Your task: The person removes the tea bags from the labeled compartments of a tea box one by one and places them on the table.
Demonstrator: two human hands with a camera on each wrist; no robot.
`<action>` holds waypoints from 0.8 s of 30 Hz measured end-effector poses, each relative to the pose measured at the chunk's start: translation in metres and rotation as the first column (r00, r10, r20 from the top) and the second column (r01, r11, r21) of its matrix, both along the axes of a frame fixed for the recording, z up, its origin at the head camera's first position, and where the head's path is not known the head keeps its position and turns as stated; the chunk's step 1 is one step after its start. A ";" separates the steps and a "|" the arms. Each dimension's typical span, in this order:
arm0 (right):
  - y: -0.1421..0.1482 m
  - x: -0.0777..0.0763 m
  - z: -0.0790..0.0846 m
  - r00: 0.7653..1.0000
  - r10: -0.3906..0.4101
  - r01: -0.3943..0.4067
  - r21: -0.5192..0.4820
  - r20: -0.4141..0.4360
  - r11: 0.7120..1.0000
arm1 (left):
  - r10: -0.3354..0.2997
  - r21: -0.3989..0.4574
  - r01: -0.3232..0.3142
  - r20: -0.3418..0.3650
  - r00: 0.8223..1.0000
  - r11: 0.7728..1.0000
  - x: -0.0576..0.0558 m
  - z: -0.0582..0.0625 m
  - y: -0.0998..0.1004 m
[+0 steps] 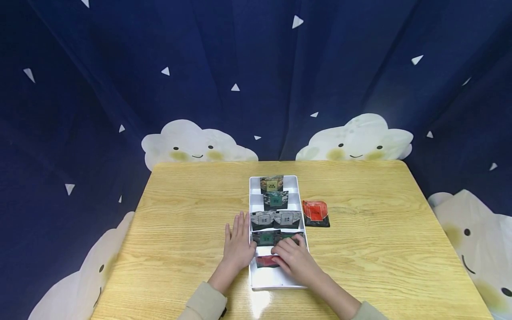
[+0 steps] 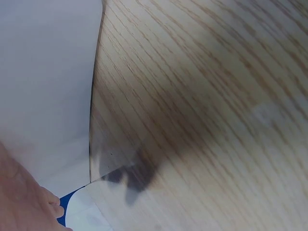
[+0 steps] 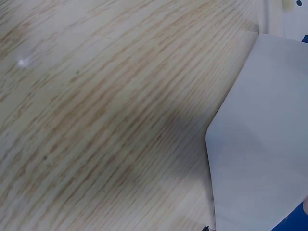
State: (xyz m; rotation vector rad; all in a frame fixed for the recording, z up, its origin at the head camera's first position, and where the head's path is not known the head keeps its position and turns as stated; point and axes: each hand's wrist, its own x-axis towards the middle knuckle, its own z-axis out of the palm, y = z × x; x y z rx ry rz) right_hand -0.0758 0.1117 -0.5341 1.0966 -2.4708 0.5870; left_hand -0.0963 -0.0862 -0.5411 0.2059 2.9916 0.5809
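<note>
A white sectioned tray lies lengthwise before me, with small flat packets standing in its compartments. My left hand lies along the tray's left wall, fingers straight, the thumb over the rim near a green packet. Reaching over the right side, my right hand has bent fingers on a second green packet and seems to grip it; the fingertips are partly hidden. Below that row stands a red packet, partly covered by the right thumb. In the left wrist view the tray wall rises beside the hand.
Farther up the tray stand two grey packets, a green-labelled packet and a yellow-labelled packet. A red and black packet lies on the wooden table, right of the tray. A dark blue curtain hangs behind.
</note>
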 end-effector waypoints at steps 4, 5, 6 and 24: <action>0.000 0.001 0.002 1.000 0.001 -0.001 -0.012 -0.014 1.000 | 0.005 -0.005 -0.005 0.004 1.000 1.000 0.000 0.000 0.000; 0.001 0.001 0.003 1.000 0.001 -0.001 -0.015 -0.012 1.000 | 0.005 -0.004 -0.005 0.004 1.000 1.000 0.000 0.000 0.000; 0.001 0.001 0.003 1.000 0.001 -0.001 -0.016 -0.011 1.000 | 0.007 -0.004 -0.007 0.005 1.000 1.000 0.000 0.000 0.001; 0.012 -0.003 0.033 0.997 -0.079 0.080 -0.105 0.021 0.991 | 0.012 0.004 -0.012 0.028 1.000 1.000 0.001 0.003 0.001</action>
